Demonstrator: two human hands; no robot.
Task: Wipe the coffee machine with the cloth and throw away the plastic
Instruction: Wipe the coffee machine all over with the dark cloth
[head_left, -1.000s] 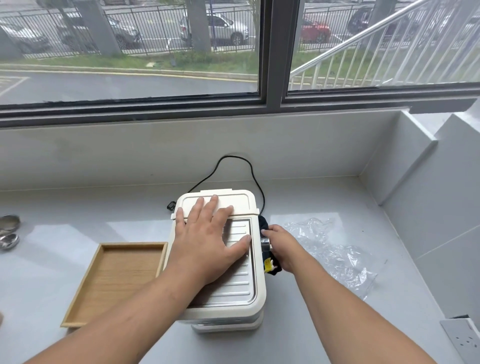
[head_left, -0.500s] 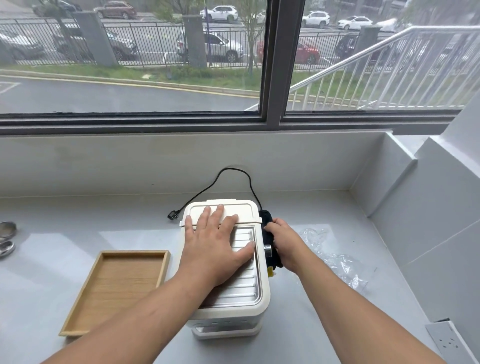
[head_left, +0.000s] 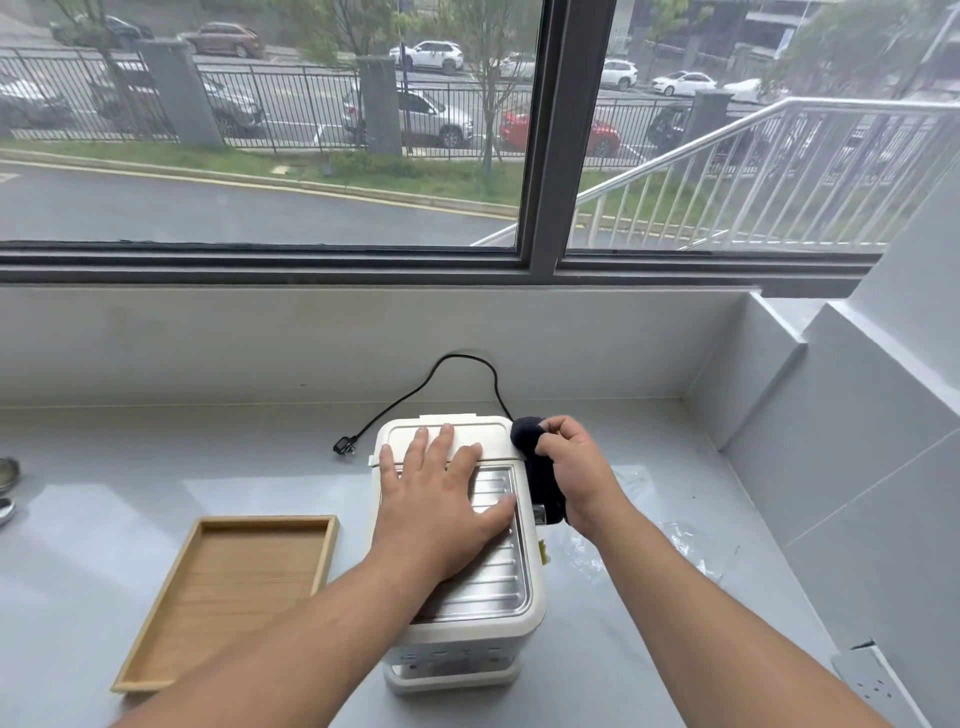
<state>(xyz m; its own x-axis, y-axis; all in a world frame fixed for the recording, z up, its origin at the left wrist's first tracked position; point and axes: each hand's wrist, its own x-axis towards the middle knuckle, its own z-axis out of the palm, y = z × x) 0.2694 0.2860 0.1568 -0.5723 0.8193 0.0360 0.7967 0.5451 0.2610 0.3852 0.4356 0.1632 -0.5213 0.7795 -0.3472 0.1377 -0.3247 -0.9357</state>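
Note:
A cream coffee machine (head_left: 498, 597) with a ribbed metal top stands in the middle of the grey counter. My left hand (head_left: 441, 493) lies flat on its top, fingers spread, holding nothing. My right hand (head_left: 576, 473) grips a dark cloth (head_left: 535, 467) and presses it against the machine's right side near the back corner. Clear crumpled plastic (head_left: 685, 545) lies on the counter to the right of the machine, partly hidden behind my right forearm.
A shallow wooden tray (head_left: 228, 597) sits left of the machine. The machine's black cord and plug (head_left: 345, 446) trail behind it toward the wall. Metal items (head_left: 6, 488) show at the left edge. A white socket plate (head_left: 878, 680) lies at the lower right. Walls close the right side.
My right hand has slid the cloth back along the machine's right side, toward the rear corner. The left hand stays flat on top. The view has tilted upward.

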